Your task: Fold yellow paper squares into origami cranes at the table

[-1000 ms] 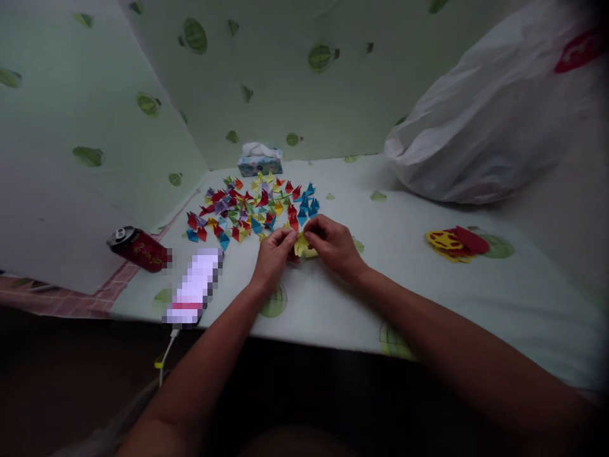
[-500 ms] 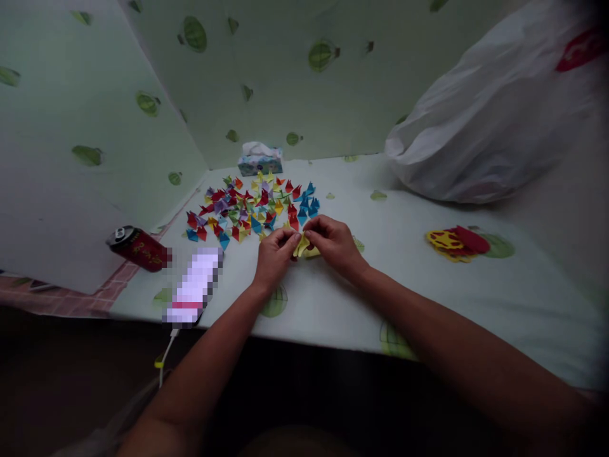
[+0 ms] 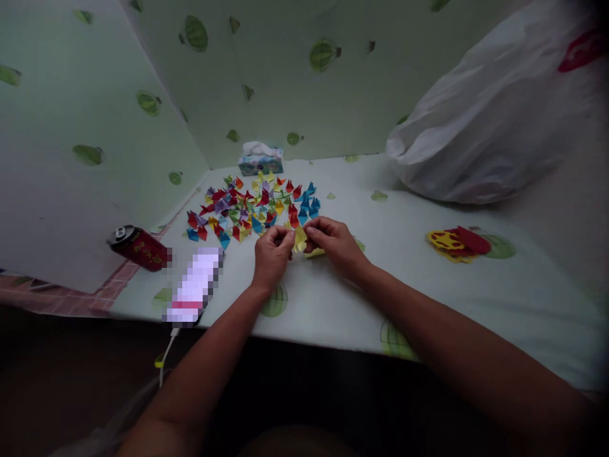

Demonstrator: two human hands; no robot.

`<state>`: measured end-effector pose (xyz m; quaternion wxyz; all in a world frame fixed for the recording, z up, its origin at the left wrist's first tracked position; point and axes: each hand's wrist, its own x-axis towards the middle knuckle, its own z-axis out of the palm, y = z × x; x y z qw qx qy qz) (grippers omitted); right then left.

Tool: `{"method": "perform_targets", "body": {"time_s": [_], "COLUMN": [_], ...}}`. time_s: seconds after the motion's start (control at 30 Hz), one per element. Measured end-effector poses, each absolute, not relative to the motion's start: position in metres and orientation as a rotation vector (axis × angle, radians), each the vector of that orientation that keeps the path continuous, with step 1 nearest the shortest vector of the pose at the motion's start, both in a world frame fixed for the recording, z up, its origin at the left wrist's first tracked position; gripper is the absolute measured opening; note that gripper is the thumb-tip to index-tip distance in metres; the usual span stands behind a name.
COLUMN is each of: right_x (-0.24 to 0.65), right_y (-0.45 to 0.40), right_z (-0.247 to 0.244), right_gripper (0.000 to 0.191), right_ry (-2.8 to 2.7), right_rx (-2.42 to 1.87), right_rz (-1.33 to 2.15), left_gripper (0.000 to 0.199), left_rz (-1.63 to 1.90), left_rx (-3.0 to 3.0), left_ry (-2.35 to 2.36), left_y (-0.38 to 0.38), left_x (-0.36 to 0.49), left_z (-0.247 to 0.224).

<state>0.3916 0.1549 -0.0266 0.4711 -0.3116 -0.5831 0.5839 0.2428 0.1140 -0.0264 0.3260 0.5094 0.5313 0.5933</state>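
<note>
Between my two hands is a small folded yellow paper [image 3: 299, 238]. My left hand [image 3: 275, 257] pinches its left side between thumb and forefinger. On the other side my right hand [image 3: 337, 244] has its thumb and forefinger closed on the paper's right edge. A flat yellow piece [image 3: 314, 252] lies on the table just under my right hand, partly hidden by it. Beyond my hands spreads a pile of small folded papers [image 3: 247, 206] in red, blue, yellow, green, purple and orange.
A red can [image 3: 140, 248] and a blurred phone [image 3: 194, 285] on a cable are at the left. Behind the pile stands a tissue box [image 3: 261, 165]. Red and yellow cutouts [image 3: 459, 244] lie at the right, below a large white plastic bag [image 3: 476, 127].
My left hand has shifted slightly left, and the gap between my fingertips is wider. The yellow paper now shows a broader face between them.
</note>
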Motion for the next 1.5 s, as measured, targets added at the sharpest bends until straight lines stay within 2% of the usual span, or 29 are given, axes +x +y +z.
{"method": "perform_targets", "body": {"time_s": [0.57, 1.13, 1.5], "right_x": [0.3938, 0.3935, 0.3916], "right_y": [0.1536, 0.1537, 0.1527], "right_z": [-0.0241, -0.0242, -0.0265], "right_gripper": [0.021, 0.017, 0.022], "right_ry": [-1.612, -1.643, -1.587], "right_rx": [-0.828, -0.823, -0.776], "right_rz": [1.296, 1.285, 1.384], "left_gripper": [0.024, 0.023, 0.018], "left_rz": [1.528, 1.512, 1.554], "left_rx": [1.162, 1.232, 1.342], "left_ry": [1.222, 1.28, 1.37], "left_y": [0.1154, 0.1152, 0.1142], "left_x": [0.2427, 0.2414, 0.242], "left_z": [-0.0275, -0.0267, -0.0269]}}
